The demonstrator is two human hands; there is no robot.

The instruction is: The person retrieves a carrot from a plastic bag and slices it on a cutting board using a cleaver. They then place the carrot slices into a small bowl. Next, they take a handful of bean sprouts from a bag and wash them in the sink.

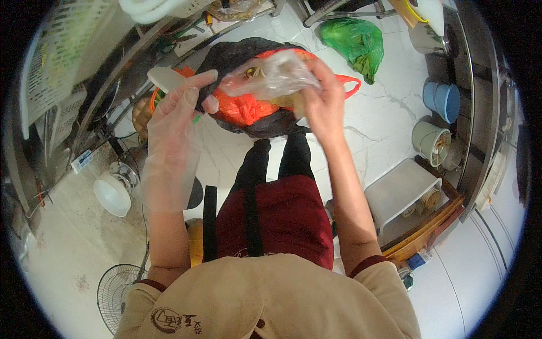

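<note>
My left hand, in a loose clear plastic glove, is raised left of centre with its fingers at the edge of a black plastic bag. Whether the fingers grip that edge cannot be told. My right hand is bare and holds a crumpled clear plastic bag. Below the hands, the wide black bag is spread on the floor with red plastic bags inside it. Something yellowish shows beside the right fingers, partly hidden by them.
A green plastic bag lies on the tiled floor. Blue buckets, a pale bucket and a grey plastic stool stand at the right. At the left are a white bowl, a fan and metal shelving.
</note>
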